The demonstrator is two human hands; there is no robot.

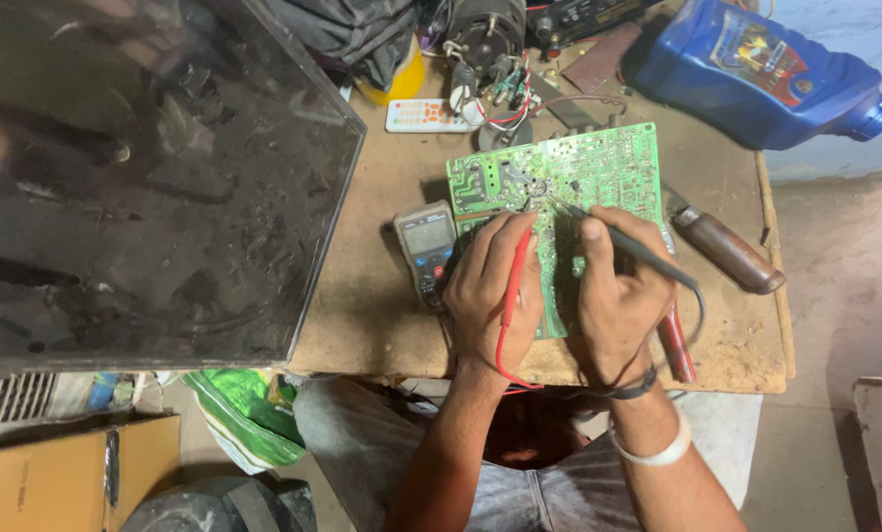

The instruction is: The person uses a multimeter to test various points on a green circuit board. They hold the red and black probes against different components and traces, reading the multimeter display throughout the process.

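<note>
close up, green circuit board [599, 167] solder-side up, left hand [490, 291] pinching red probe [516, 286], right hand [618, 296] gripping black probe [623, 241]

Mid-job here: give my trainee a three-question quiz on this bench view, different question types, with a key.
1. True or false: the left hand holds the red probe.
2. Which lies left of the green circuit board: A) multimeter, B) blue bottle, C) wooden-handled tool?
3. Fill in: the right hand holds the ___ probe.

Key: 1 true; 2 A; 3 black.
</note>
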